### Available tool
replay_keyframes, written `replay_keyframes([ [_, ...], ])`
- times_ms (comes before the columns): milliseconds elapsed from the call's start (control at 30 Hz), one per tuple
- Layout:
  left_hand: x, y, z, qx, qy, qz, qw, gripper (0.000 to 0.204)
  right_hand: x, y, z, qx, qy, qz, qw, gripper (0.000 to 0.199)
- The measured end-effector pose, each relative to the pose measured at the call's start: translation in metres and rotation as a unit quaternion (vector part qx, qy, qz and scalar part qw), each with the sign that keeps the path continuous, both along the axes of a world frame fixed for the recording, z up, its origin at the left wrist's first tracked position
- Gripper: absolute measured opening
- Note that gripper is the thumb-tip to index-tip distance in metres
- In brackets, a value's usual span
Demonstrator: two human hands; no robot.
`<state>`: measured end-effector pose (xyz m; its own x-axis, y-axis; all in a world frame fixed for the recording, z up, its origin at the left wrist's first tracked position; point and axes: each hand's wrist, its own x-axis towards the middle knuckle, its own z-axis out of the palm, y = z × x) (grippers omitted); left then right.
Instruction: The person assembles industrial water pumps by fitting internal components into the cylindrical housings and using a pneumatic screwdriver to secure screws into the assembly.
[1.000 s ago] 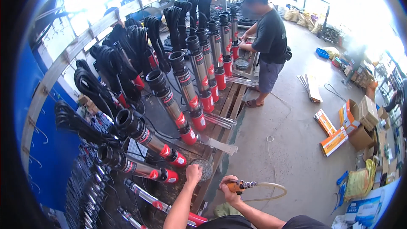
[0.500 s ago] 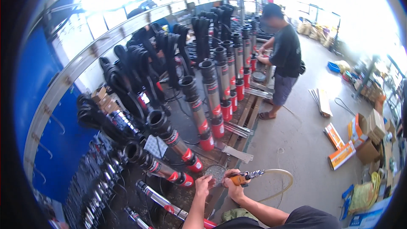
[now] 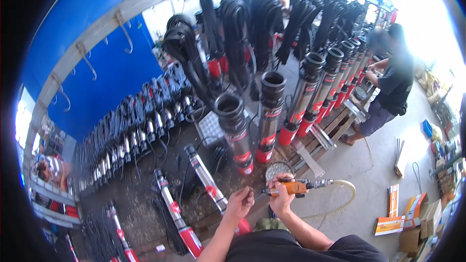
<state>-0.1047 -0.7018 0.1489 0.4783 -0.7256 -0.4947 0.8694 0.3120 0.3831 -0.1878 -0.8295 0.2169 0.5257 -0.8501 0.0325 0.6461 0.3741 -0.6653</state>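
My right hand [image 3: 280, 200] is wrapped round an orange air screwdriver [image 3: 294, 187] with a metal fitting and a pale hose [image 3: 350, 195] curving off to the right. Its dark tip points left, toward my left hand [image 3: 240, 203], whose fingers are pinched together; what they hold, if anything, is too small to make out. Just beyond my right hand is a round dish [image 3: 280, 167] of small metal pieces. Beyond both hands stand a steel submersible pump [image 3: 237, 138] with a red base and a second pump [image 3: 272, 121] like it. Another pump [image 3: 208, 177] lies down to the left.
More upright pumps with coiled black cables [image 3: 238, 29] run to the far right, where a co-worker [image 3: 394, 80] stands. A flat metal strip [image 3: 309, 159] lies on the bench edge. Rows of cables [image 3: 131, 116] fill the left; cardboard boxes [image 3: 429, 218] sit on the floor at right.
My view has swung left, so the pumps and co-worker sit farther right and more of the left bench shows. The air screwdriver now points at my left hand, which is closed in a pinch.
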Motion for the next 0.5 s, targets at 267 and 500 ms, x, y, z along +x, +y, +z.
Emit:
replay_keyframes([
  [267,-0.024,0.041,0.000,0.011,0.037,0.048,0.998,0.020,-0.005,0.028,-0.018,0.006,0.014,0.042,0.999,0.022],
  [500,-0.036,0.070,-0.023,0.098,0.201,0.103,0.969,0.016,-0.015,0.063,-0.060,-0.085,0.055,0.123,0.987,0.020],
])
